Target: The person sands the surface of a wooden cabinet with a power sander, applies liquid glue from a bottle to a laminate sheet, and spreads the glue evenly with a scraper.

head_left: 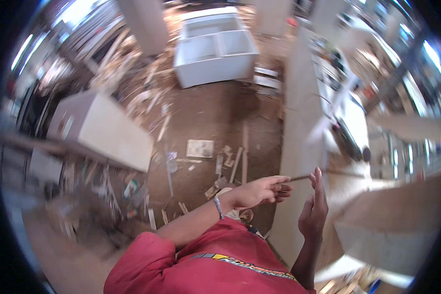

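Observation:
My left hand (262,191), with a braided bracelet at the wrist, reaches across my body. Its thumb and forefinger close on one end of a thin dark stick (299,178). The stick runs rightward past my right hand (314,210) over a pale workbench (299,132). My right hand is raised with its fingers stretched out, close to the stick; whether it touches the stick I cannot tell. Beyond the hands, a dark cylindrical tool (347,139) lies on the bench, blurred.
A white open box with compartments (215,66) stands on the floor ahead. To the left is a pale cabinet-like box (108,130). Wood scraps and a light square piece (200,148) litter the brown floor. A large board-sided box (397,220) stands at the right.

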Available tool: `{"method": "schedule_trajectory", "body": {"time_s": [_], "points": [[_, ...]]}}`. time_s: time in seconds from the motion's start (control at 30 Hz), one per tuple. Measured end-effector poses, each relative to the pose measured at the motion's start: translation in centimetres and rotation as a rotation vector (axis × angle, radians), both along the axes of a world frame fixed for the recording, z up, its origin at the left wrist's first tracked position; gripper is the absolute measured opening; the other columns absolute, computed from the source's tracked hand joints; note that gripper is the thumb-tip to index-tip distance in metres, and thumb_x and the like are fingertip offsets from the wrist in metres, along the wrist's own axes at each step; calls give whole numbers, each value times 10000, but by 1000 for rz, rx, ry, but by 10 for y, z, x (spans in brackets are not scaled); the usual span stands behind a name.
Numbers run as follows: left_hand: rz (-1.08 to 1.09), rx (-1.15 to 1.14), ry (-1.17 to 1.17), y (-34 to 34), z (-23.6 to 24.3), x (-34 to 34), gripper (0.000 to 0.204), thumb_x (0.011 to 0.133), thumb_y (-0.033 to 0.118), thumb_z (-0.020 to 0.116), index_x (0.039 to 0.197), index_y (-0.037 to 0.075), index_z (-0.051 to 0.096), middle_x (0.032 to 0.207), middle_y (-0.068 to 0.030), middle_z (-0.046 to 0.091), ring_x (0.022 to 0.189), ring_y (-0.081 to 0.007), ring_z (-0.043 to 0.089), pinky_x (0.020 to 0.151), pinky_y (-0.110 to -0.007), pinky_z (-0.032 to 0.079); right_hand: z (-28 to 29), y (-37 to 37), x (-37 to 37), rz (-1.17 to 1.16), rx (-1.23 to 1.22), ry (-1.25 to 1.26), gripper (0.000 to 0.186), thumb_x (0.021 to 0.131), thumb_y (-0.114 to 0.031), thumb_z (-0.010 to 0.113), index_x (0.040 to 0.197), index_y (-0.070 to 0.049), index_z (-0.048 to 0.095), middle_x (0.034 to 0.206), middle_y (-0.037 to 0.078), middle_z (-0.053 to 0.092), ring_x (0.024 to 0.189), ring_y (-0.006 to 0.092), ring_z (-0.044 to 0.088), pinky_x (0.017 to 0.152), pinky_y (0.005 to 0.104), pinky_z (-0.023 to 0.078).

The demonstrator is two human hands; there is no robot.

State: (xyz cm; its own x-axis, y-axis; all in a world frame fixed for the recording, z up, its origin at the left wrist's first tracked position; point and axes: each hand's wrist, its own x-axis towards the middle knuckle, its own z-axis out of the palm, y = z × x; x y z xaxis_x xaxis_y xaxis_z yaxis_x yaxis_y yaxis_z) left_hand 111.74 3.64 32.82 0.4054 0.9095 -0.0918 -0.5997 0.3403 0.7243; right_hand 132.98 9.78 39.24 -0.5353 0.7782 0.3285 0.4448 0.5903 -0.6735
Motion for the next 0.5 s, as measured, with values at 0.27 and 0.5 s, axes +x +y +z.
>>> {"method": "schedule_trajectory", "body": {"time_s": [0.27,0.5], "points": [[1208,-15,-456,-150,41,-140,639,1089,489,345,1528,25,311,1488,-226,481,1392,-326,472,1199,-439,351,-7,-162,-231,903,-75,52,797,1009,-392,528,1551,106,224,1561,327,348,1476,443,326,1228,533,199],[1974,59,-600,-433,7,-368,414,1089,399,436,1243,39,567,1096,-124,664,1090,-235,633,1014,-376,514,-20,-329,-427,1391,-91,-194,683,958,-194,605,1559,-26,327,1238,128,702,1181,278,659,1203,563,259]]}}
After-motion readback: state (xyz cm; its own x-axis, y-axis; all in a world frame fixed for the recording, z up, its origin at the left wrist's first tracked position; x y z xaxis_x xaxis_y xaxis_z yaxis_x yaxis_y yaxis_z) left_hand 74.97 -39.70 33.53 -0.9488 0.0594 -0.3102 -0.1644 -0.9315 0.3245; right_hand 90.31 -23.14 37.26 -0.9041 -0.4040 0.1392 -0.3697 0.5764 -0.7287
